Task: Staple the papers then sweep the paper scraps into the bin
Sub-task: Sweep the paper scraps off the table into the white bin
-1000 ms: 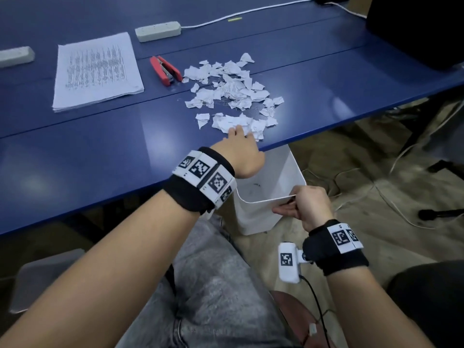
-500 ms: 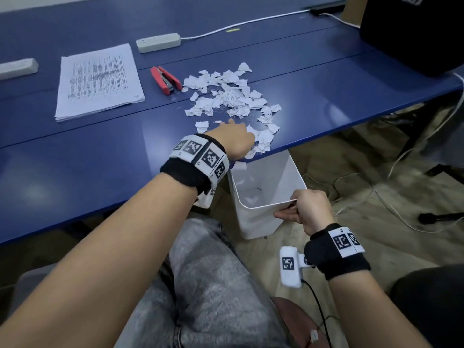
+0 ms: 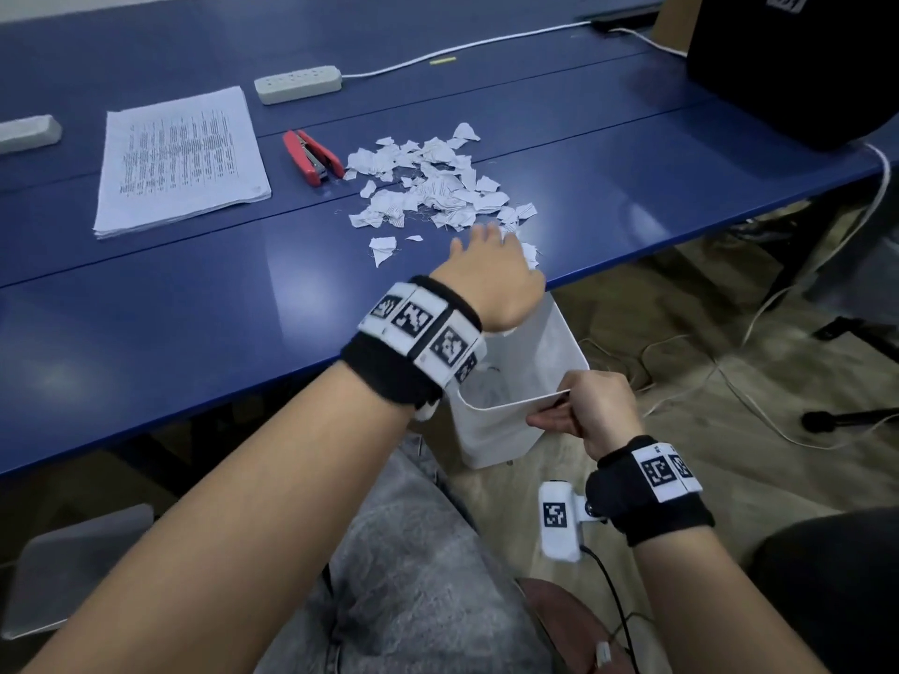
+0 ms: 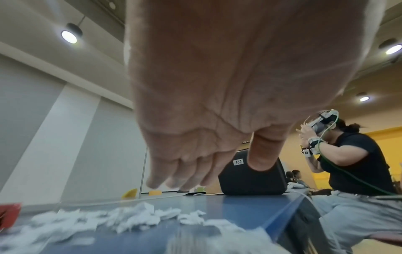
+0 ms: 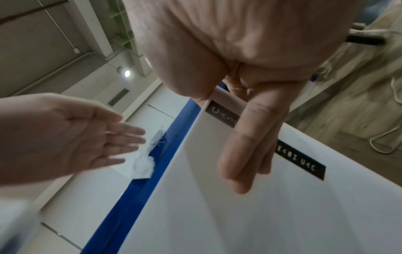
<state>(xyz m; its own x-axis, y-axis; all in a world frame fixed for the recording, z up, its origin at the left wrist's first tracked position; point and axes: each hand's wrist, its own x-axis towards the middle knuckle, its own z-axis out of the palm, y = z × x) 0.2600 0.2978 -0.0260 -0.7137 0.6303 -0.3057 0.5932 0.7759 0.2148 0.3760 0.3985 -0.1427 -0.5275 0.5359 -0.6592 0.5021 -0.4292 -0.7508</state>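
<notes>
Torn white paper scraps (image 3: pixel 428 182) lie heaped on the blue table (image 3: pixel 194 323), some of them right at its near edge. My left hand (image 3: pixel 486 245) hovers over those edge scraps with fingers straight and palm down, holding nothing. In the left wrist view its fingers (image 4: pixel 174 178) hang just above the scraps (image 4: pixel 130 220). Below the table edge my right hand (image 3: pixel 579 411) grips the near rim of the white bin (image 3: pixel 496 430), fingers (image 5: pixel 245 151) inside the bin wall (image 5: pixel 261 214). A red stapler (image 3: pixel 311 158) and the paper stack (image 3: pixel 180 158) lie left of the scraps.
Two white power strips (image 3: pixel 296 83) sit at the back of the table, and a black box (image 3: pixel 798 65) at the far right. Cables trail over the floor to the right of the bin. My knees in grey jeans are under the table edge.
My left hand dragged the nearest scraps back over the table edge towards the bin, then reached forward again over the pile. The right hand has kept its grip on the bin.
</notes>
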